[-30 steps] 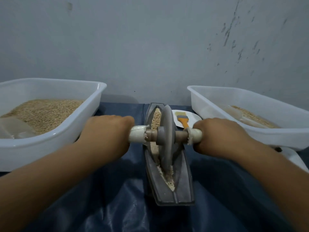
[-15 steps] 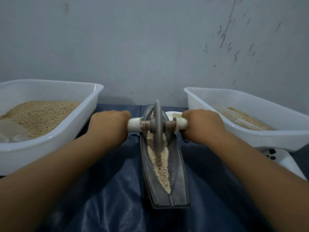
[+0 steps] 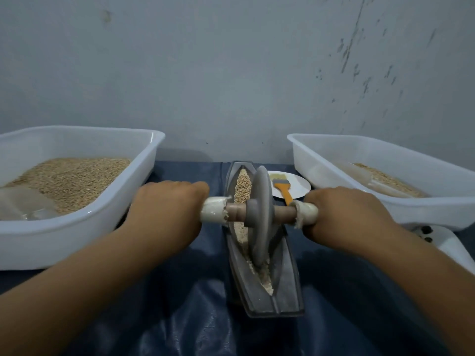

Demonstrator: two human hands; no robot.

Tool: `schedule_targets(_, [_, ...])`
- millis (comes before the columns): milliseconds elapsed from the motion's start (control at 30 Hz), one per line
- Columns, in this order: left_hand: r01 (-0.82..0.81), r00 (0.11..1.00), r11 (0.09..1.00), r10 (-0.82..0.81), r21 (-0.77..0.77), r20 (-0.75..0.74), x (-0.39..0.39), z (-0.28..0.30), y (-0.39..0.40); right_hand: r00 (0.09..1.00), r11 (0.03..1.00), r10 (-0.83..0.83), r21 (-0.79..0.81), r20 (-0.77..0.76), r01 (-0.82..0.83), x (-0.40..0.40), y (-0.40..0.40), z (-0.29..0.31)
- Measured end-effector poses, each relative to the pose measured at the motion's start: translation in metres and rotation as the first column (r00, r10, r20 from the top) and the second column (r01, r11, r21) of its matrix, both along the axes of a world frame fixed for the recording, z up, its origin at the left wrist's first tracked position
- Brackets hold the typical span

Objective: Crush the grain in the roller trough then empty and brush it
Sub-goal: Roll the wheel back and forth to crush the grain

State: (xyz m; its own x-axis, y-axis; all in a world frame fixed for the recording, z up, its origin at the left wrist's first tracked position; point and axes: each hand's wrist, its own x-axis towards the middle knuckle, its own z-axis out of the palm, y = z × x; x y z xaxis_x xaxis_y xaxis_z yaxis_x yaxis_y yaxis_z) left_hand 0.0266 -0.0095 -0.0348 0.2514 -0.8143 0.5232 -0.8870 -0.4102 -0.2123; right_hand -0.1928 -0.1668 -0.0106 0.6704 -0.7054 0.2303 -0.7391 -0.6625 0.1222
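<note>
A: We see the grain lying along the groove of the trough, a long grey boat-shaped vessel on the blue sheet, running from the wall toward us. At the far end the kernels look whole; nearer us they look paler and broken.

B: We note the wheel standing on edge in the groove, about midway along the trough and tilted slightly. A wooden axle passes through its hub, with white grips at both ends.

A: We see the left hand curled tightly over the left grip, knuckles up. The right hand wraps the right grip the same way. Both forearms reach in from the bottom corners.

B: Just right of the trough's far end, we find a white plate carrying a brush with an orange handle and pale bristles. The handle points toward the right grip.

A: Left of the trough, we see a white tub well filled with grain, a clear scoop lying at its near side. On the right, a second tub holds a thinner layer, with a second scoop resting inside.

B: We also see a white edge with dark spots below that tub; we cannot tell what it is. A scuffed grey wall closes the scene.
</note>
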Motion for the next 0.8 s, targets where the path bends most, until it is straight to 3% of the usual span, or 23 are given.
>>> schedule_targets(133, [-0.039, 0.991, 0.999, 0.039, -0.001, -0.125, 0.025, -0.003, -0.036, 0.999, 0.997, 0.0, -0.078, 0.04, 0.003, 0.041, -0.038, -0.006])
schedule_targets(233, [-0.06, 0.989, 0.996, 0.051, -0.062, -0.14, 0.039, -0.003, -0.056, 0.995, 0.985, 0.038, -0.171, 0.095, -0.021, 0.064, -0.061, -0.005])
schedule_targets(333, [-0.075, 0.989, 0.994, 0.065, -0.074, -0.129, 0.042, -0.002, -0.064, 0.99, 0.987, 0.045, -0.158, 0.131, -0.024, 0.069, -0.069, -0.006])
schedule_targets(467, [-0.06, 0.99, 0.996, 0.05, -0.071, -0.133, 0.033, -0.01, -0.047, 0.994, 0.976, 0.084, -0.207, 0.068, -0.068, 0.059, -0.06, -0.006])
schedule_targets(800, [-0.061, 0.987, 0.998, 0.059, -0.007, -0.147, -0.011, -0.012, 0.019, 0.992, 0.984, 0.12, -0.13, -0.038, -0.124, 0.009, -0.002, 0.008])
